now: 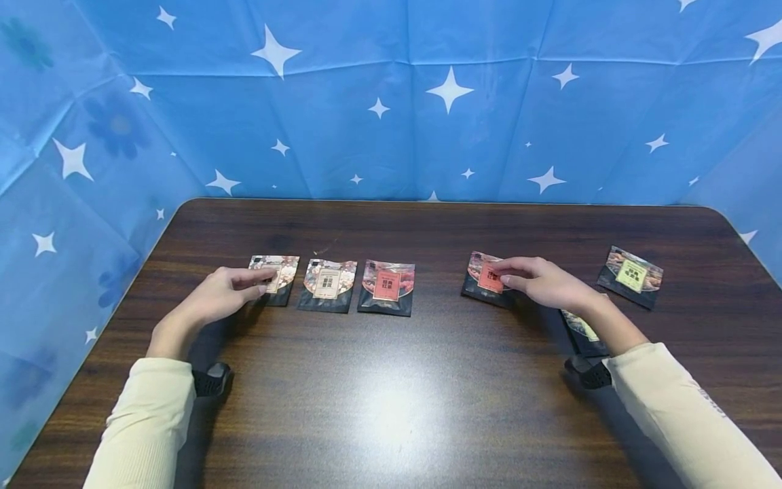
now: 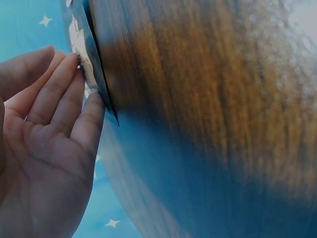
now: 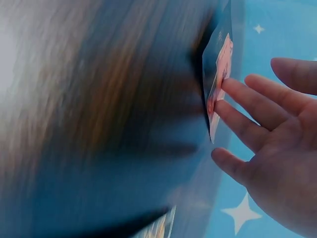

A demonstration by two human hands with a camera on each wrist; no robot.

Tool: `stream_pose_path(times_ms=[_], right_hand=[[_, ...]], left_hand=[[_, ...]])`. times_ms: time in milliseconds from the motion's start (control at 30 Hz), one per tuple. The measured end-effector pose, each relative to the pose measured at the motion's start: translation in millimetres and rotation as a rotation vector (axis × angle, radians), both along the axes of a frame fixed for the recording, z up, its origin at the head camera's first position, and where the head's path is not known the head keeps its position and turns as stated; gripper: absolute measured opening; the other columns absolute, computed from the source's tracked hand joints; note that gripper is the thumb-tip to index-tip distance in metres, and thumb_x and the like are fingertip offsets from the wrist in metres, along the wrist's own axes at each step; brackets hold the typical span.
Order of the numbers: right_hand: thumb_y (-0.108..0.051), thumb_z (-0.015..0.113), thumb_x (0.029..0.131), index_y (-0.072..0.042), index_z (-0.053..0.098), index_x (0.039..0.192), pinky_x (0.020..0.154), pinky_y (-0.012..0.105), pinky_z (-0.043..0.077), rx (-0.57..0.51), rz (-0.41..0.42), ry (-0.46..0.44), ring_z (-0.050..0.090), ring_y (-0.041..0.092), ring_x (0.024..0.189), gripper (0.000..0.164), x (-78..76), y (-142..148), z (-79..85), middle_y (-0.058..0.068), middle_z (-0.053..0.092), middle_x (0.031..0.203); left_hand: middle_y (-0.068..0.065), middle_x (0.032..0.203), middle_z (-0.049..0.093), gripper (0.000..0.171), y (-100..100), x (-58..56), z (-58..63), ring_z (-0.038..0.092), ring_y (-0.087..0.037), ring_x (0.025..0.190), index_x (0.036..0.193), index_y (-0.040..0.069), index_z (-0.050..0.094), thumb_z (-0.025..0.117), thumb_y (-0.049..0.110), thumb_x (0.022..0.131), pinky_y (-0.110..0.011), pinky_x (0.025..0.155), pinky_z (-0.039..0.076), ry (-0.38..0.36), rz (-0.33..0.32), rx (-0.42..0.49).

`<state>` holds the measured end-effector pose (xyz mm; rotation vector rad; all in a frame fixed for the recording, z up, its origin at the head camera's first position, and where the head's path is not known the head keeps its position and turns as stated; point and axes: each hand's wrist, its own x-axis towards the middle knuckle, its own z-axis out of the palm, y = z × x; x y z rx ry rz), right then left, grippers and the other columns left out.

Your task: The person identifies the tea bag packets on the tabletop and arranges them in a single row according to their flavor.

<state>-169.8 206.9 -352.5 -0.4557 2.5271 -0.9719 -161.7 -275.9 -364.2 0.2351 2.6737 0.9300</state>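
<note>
My left hand (image 1: 220, 295) rests its fingertips on a flat tea packet (image 1: 284, 288) with a cream label, leftmost in the head view. In the left wrist view its fingers (image 2: 62, 101) are nearly straight against the packet's face. Beside it lie another cream-labelled tea packet (image 1: 327, 303) and a red-labelled one (image 1: 385, 305). Farther right, my right hand (image 1: 550, 284) touches a second red-labelled tea packet (image 1: 478, 272), which lies slightly turned. The right wrist view shows extended, spread fingers (image 3: 255, 106) with two tips on the red label. Neither hand curls round a packet.
A yellow-labelled packet (image 1: 632, 277) lies tilted at the right. Another yellow-labelled packet (image 1: 577, 329) is partly covered by my right forearm. The dark wooden table (image 1: 305, 373) meets a blue star-patterned curtain (image 1: 342, 136) at its back edge.
</note>
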Motion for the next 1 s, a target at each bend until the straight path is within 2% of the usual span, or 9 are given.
stream_pose_path(times_ms=[433,800,1000], right_hand=[[-0.014,0.043,0.098,0.001,0.05,0.129,0.09,0.046,0.041,-0.041,0.105,0.004,0.051,0.029,0.111,0.035,-0.4,-31.8,-5.9,0.019,0.053,0.124],[-0.017,0.043,0.098,-0.005,0.052,0.129,0.095,0.049,0.036,-0.015,0.151,-0.009,0.046,0.031,0.119,0.035,2.3,-48.1,-7.7,0.015,0.053,0.127],[-0.018,0.043,0.098,-0.006,0.052,0.129,0.095,0.049,0.036,-0.013,0.158,-0.017,0.047,0.03,0.118,0.035,1.7,-51.8,-5.4,0.015,0.053,0.127]], left_hand=[[-0.021,0.134,0.044,0.041,0.1,0.5,1.4,0.041,-0.038,0.121,0.134,0.007,0.047,0.051,0.018,0.095,-0.053,0.091,0.038,-0.017,0.001,0.008],[-0.02,0.133,0.045,0.041,1.0,0.5,1.9,0.045,-0.036,0.119,0.134,0.007,0.047,0.051,0.017,0.095,-0.051,0.088,0.04,-0.015,-0.002,0.003],[-0.02,0.133,0.045,0.041,1.7,0.6,2.6,0.044,-0.036,0.119,0.134,0.006,0.048,0.051,0.016,0.095,-0.051,0.089,0.04,-0.019,0.005,0.006]])
